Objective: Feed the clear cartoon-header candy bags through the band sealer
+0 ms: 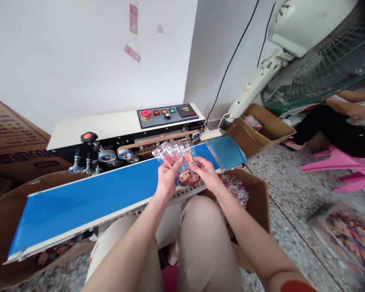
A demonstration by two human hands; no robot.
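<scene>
Several small clear plastic packets (185,176) are fanned out between my two hands, with cartoon faces at the lower end and barcode labels at the upper end. My left hand (168,175) grips them from the left, thumb on top. On the other side my right hand (206,172) pinches the packets near their middle. They are above the blue conveyor belt (109,192) of a band sealing machine (91,122). Just beyond the packets' upper ends lie the machine's rollers and brown belt (158,140).
A cardboard box (260,194) of packets stands under the belt's right end, another box (249,142) behind it. A large fan (316,69) leans in at upper right. A person sits by a pink stool (343,164). Cartons (15,138) stand at left.
</scene>
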